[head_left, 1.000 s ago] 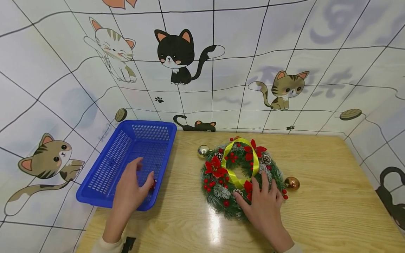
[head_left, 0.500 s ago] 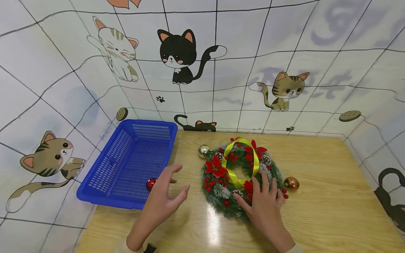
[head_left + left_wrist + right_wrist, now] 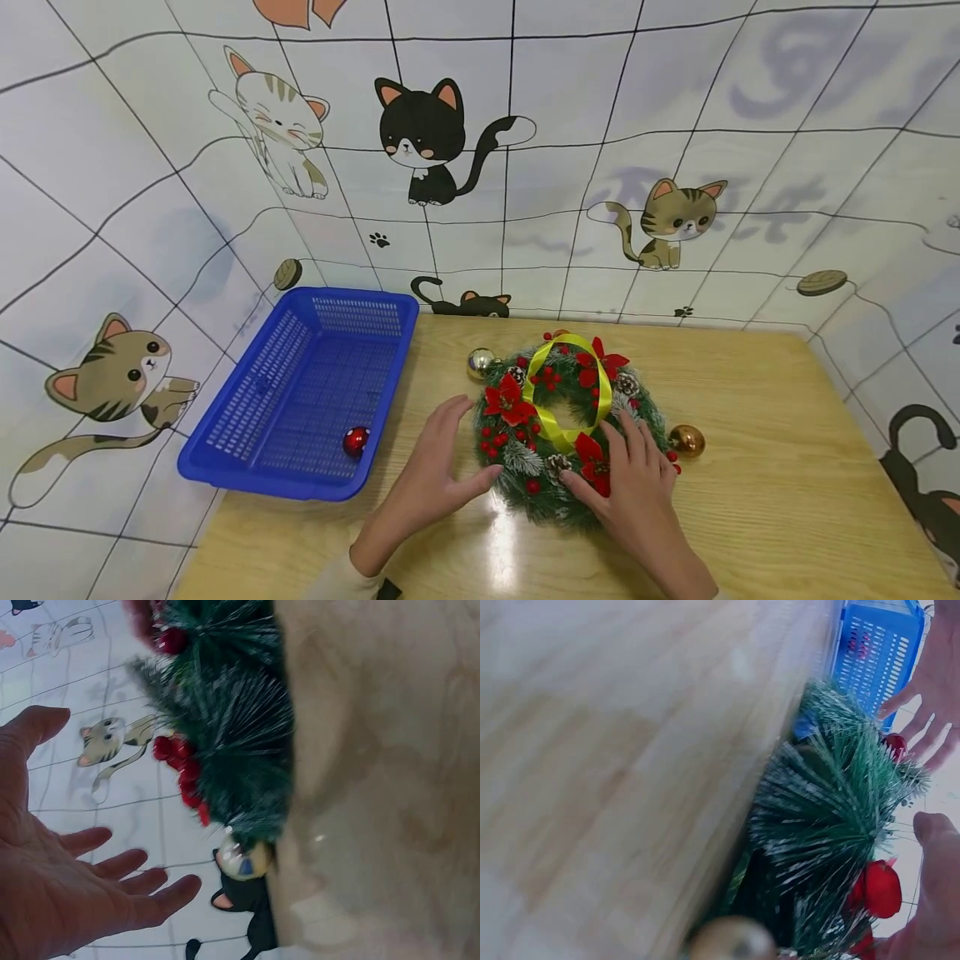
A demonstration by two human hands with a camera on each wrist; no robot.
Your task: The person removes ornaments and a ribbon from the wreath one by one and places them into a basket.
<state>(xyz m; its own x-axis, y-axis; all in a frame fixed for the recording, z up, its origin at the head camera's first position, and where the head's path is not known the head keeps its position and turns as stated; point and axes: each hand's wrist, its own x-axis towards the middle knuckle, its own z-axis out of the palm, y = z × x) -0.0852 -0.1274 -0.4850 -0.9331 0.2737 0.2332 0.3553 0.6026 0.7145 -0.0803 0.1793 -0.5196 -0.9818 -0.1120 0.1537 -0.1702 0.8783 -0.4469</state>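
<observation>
A green Christmas wreath (image 3: 522, 460) with red flowers, berries and frosted pinecones lies flat on the table. A loop of yellow ribbon (image 3: 604, 392) stands up from it. My right hand (image 3: 641, 492) rests on the wreath's near right part, fingers spread over the greenery and thumb beside a pinecone (image 3: 557, 467). My left hand (image 3: 431, 479) is at the wreath's left side, thumb and fingers apart and nothing between them. In the left wrist view, the left palm (image 3: 45, 877) faces the wreath's edge (image 3: 240, 735), with a gap between them.
A blue plastic basket (image 3: 300, 492) stands at the left, holding a red ball ornament (image 3: 356, 442) with white spots. A silver-gold ball (image 3: 480, 363) lies at the wreath's back left, a copper ball (image 3: 686, 442) at its right. A cat-patterned wall covering (image 3: 555, 183) rises behind the table (image 3: 787, 467).
My left hand has moved from over the basket rightward to the wreath's left side, uncovering the red ball in the basket. The right hand has stayed on the wreath.
</observation>
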